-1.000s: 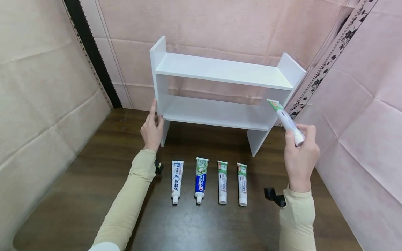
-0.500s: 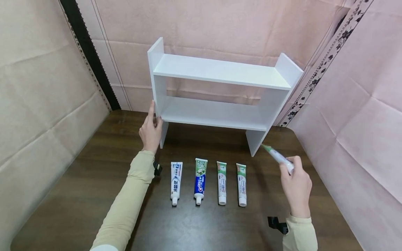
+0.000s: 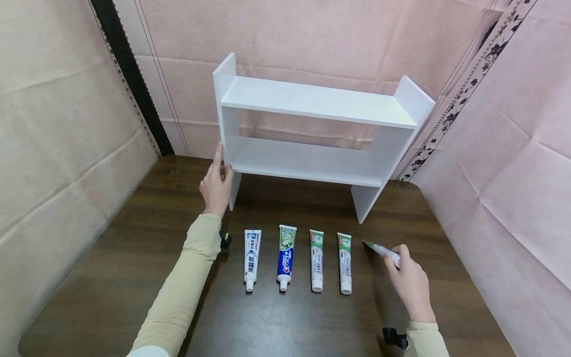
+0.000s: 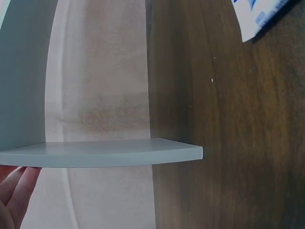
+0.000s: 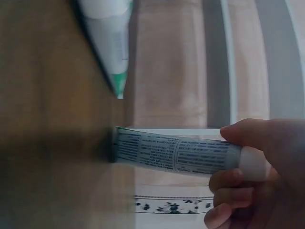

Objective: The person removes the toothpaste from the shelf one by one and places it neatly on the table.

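Observation:
My left hand [image 3: 216,188] touches the outer face of the left side panel of a white two-tier shelf [image 3: 308,161], index finger straight up along it. In the left wrist view, fingers [image 4: 21,193] lie against that panel [image 4: 105,155]. My right hand [image 3: 410,282] grips a toothpaste tube [image 3: 382,251] by its capped end, its green flat end pointing down to the table. Printed text covers the tube's side [image 5: 171,151] in the right wrist view. Left of it lie a white-and-blue tube [image 3: 252,258], a blue-and-green Crest tube [image 3: 286,255] and two green-and-white tubes [image 3: 316,260] [image 3: 345,263].
The dark wooden table [image 3: 134,287] bears the shelf at its back, with the tubes in a row in front. Pale cloth [image 3: 312,34] hangs behind and at both sides. A black wrist mount [image 3: 394,338] sits by the right sleeve.
My right hand has come down and towards me with the tube, from beside the shelf's right panel to low over the table right of the row. The left hand stays on the shelf.

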A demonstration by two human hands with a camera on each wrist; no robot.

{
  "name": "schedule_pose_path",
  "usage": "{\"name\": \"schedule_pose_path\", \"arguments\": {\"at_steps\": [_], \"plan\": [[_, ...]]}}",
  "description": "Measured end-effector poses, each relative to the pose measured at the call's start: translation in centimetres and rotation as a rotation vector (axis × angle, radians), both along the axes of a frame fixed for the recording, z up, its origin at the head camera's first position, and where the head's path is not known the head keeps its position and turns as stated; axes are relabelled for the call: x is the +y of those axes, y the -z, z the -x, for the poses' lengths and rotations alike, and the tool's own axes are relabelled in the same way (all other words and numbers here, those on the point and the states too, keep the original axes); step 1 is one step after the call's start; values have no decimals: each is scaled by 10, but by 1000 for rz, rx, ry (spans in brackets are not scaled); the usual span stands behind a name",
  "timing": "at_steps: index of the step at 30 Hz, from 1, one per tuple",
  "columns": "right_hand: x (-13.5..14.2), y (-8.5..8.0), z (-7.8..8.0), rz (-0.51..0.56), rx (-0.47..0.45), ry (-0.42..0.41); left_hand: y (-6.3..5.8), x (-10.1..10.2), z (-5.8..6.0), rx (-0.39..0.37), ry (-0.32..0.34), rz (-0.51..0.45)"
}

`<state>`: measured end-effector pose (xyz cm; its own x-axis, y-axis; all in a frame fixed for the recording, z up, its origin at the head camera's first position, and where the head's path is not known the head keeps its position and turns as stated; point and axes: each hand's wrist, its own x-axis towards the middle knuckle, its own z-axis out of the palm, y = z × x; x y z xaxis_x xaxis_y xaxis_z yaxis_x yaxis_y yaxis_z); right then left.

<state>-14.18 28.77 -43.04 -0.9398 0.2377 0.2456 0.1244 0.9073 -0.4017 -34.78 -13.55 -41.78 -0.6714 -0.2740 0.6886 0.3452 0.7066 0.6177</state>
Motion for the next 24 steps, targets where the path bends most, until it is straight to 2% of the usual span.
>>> {"name": "schedule_pose_path", "arguments": {"at_steps": [7,12,19,24], "plan": [[0,20,-4,-62,-178,-60,0,4,0,2,5,6],[-2,28,-7,-99,-214,-63,-1,6,0,14,0,12],[-4,36,-8,-144,-230,-113,-1,4,-1,7,-16,9],[-4,34,-6,-160,-238,-140,-2,2,-2,-14,-6,-7]]}}
